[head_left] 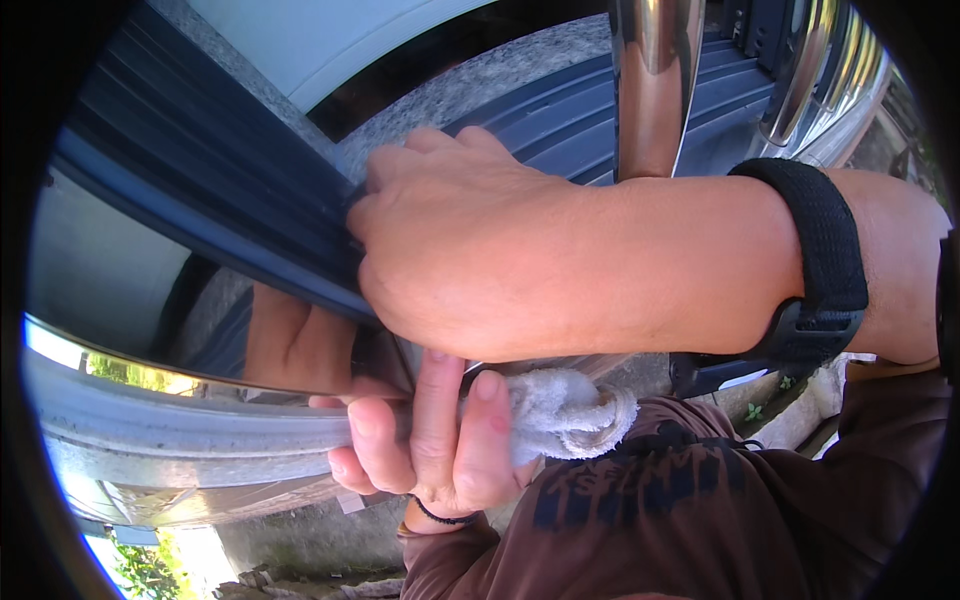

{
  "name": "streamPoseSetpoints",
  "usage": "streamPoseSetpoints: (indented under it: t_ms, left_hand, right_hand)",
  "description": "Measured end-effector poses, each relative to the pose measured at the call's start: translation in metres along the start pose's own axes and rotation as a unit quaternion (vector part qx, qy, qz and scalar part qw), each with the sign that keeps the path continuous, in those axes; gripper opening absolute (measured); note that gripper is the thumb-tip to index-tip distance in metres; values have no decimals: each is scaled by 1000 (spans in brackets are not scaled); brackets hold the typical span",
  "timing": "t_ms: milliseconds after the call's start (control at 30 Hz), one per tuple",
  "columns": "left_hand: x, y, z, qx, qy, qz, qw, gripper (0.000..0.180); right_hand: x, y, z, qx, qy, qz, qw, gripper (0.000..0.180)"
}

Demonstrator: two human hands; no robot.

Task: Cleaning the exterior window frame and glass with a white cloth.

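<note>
My right hand (450, 240) reaches in from the right, a black strap (815, 250) round its wrist. Its fingers are curled against the end of a dark metal window frame (210, 140); the fingertips, and anything in them, are hidden behind the back of the hand. Just below, my left hand (440, 430), with a thin dark bracelet, comes up from the lower edge. It grips a bunched white cloth (565, 415), which hangs out on its right side. One finger of that hand points up beneath my right hand, close to the lower corner of the frame.
A dark glass pane (130, 270) at left mirrors an arm. Beneath it runs a pale grey ledge (180, 435). Shiny metal posts (655, 90) rise at the upper right beside ridged dark sill tracks (550, 130). Plants (150, 565) show at lower left.
</note>
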State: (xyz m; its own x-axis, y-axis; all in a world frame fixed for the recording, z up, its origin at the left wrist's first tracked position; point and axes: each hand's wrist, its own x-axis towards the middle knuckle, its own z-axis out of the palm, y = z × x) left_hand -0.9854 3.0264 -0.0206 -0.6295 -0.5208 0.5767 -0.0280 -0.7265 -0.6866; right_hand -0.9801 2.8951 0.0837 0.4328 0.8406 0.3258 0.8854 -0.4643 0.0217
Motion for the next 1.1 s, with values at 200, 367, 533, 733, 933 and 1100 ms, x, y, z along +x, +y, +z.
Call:
streamPoseSetpoints:
  t_ms: [200,367,533,733,933,1100]
  left_hand:
    - [36,21,-39,51,-233,-98,966,53]
    - [51,31,-44,39,-280,-234,930,41]
    - [59,27,-59,-9,-361,-251,898,43]
    - [60,24,-62,-36,-411,-258,874,51]
    - [78,28,-61,-1,-458,-282,843,48]
    - [67,26,-65,-26,-410,-281,867,50]
  right_hand:
    - [2,1,7,52,-9,7,999,21]
    - [2,2,12,91,39,17,995,23]
    - [1,5,9,99,17,3,995,24]
    - [7,4,7,142,3,45,989,23]
    - [9,3,1,159,-32,64,985,24]
    - [9,-2,8,162,12,68,984,24]
